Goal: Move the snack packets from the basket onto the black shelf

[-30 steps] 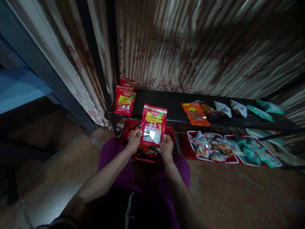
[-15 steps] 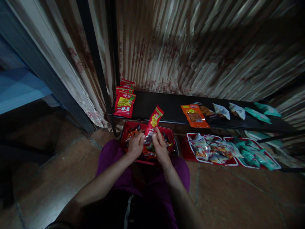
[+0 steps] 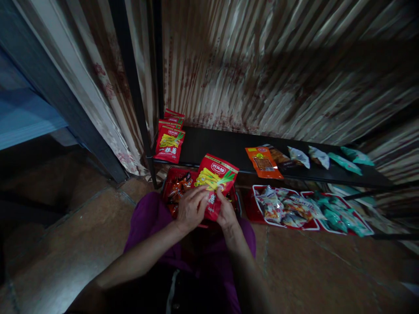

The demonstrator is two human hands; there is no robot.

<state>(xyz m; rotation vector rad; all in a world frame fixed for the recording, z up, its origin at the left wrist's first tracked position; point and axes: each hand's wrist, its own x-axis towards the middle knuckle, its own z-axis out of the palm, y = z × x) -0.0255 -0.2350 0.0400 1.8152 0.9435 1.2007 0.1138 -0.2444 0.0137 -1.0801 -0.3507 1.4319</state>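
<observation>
A red snack packet (image 3: 218,174) with yellow sticks and green stalks printed on it is held between my two hands, its front turned up toward me. My left hand (image 3: 193,207) lies across the lower left of the packet, fingers over its front. Gripping the lower right edge is my right hand (image 3: 225,211), thumb on the front. Below the packet, between my knees, stands a red basket (image 3: 166,187) of small dark and orange packets (image 3: 178,187). Similar red packets (image 3: 168,144) overlap in a row at the left end of the black shelf (image 3: 216,144).
Farther right on the shelf lie an orange packet (image 3: 263,163), white packets (image 3: 298,156) and green packets (image 3: 345,163). Under it are baskets of white packets (image 3: 273,207) and green packets (image 3: 340,213). A black shelf post (image 3: 132,78) rises at the left, before a curtain (image 3: 209,65).
The red packet has turned from edge-on to face-up, so its printed front now shows. My left hand has moved onto its front. The view has shifted slightly.
</observation>
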